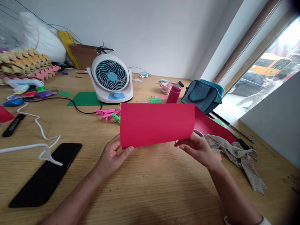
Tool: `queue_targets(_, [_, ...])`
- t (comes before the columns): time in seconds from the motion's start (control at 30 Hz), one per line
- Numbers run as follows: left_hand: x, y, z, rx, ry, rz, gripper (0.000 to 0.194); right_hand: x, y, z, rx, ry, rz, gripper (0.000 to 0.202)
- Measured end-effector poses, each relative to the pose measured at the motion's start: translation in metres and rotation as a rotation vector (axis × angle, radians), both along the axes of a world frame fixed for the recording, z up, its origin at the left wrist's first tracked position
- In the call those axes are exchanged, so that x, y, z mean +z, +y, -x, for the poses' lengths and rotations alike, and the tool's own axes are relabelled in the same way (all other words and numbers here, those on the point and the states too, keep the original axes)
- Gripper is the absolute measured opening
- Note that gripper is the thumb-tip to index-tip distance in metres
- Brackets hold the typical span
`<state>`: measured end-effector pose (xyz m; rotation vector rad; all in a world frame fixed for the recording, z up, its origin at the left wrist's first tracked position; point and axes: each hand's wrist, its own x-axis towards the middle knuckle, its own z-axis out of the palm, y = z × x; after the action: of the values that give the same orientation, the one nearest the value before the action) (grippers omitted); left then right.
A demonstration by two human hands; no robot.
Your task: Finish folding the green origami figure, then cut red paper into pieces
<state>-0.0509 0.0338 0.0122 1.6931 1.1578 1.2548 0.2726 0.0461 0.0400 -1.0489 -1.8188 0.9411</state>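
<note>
Red sheet, above counter: near-left corner pinched by your left hand; your right hand curled at its right end, grip unclear. Far right: bottle, teal bag, contents hidden.

Left hand is pinching a red sheet at its lower left corner. Right hand is hovering at or touching the lower right edge; I'm not making out its grip. White fan is standing behind, pink paper strips lying near it. Magenta bottle is standing beside a teal bag; patterned cloth is lying near the right forearm.
</note>
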Motion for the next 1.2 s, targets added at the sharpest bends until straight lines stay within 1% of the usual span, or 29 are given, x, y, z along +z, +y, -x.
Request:
queue_targets(0.03, [-0.004, 0.0, 0.002, 0.005, 0.04, -0.013, 0.024, -0.008, 0.002, 0.002, 0.038, 0.068, 0.063, 0.026])
queue_targets(0.07, [-0.006, 0.0, 0.003, 0.005, 0.083, -0.031, 0.022, -0.016, 0.004, 0.003, 0.046, 0.124, 0.106, 0.029])
queue_targets(0.13, [-0.008, 0.0, 0.005, -0.011, 0.164, -0.063, 0.022, -0.031, 0.005, 0.006, 0.006, 0.201, 0.154, 0.033])
queue_targets(0.2, [-0.007, 0.0, 0.005, -0.036, 0.211, -0.087, 0.022, -0.042, 0.004, 0.009, -0.045, 0.225, 0.178, 0.037])
queue_targets(0.27, [-0.006, 0.0, 0.005, -0.058, 0.231, -0.089, 0.021, -0.047, 0.002, 0.011, -0.065, 0.204, 0.183, 0.036])
queue_targets(0.4, [-0.009, 0.0, 0.004, -0.041, 0.239, -0.038, 0.024, -0.048, -0.001, 0.013, -0.067, 0.141, 0.146, 0.027])
queue_targets(0.47, [-0.011, -0.001, 0.003, -0.015, 0.186, 0.025, 0.028, -0.049, -0.001, 0.012, -0.054, 0.073, 0.073, 0.023])
queue_targets(0.57, [-0.016, -0.003, 0.001, 0.021, 0.064, 0.144, 0.034, -0.052, -0.001, 0.009, 0.008, -0.05, -0.087, 0.016])
queue_targets(0.63, [-0.018, -0.003, -0.001, 0.044, 0.018, 0.19, 0.035, -0.053, -0.001, 0.009, 0.051, -0.105, -0.141, 0.012])
queue_targets(0.7, [-0.021, -0.004, -0.004, 0.058, -0.002, 0.2, 0.033, -0.053, -0.002, 0.009, 0.059, -0.118, -0.134, 0.012])
queue_targets(0.8, [-0.022, -0.005, -0.007, 0.055, -0.003, 0.191, 0.029, -0.051, -0.003, 0.011, -0.019, -0.043, -0.074, 0.019])
queue_targets(0.9, [-0.019, -0.006, -0.008, 0.017, 0.024, 0.174, 0.027, -0.048, -0.004, 0.012, -0.085, 0.044, -0.007, 0.024])
queue_targets(1.0, [-0.015, -0.006, -0.007, -0.007, 0.003, 0.2, 0.029, -0.047, -0.004, 0.013, -0.077, 0.062, 0.028, 0.026])
queue_targets(1.1, [-0.015, -0.004, -0.005, 0.003, -0.082, 0.287, 0.034, -0.047, -0.006, 0.014, -0.04, 0.052, 0.036, 0.026])
queue_targets(1.2, [-0.018, -0.001, -0.005, 0.002, -0.257, 0.367, 0.039, -0.048, -0.009, 0.015, -0.005, 0.044, 0.027, 0.028])
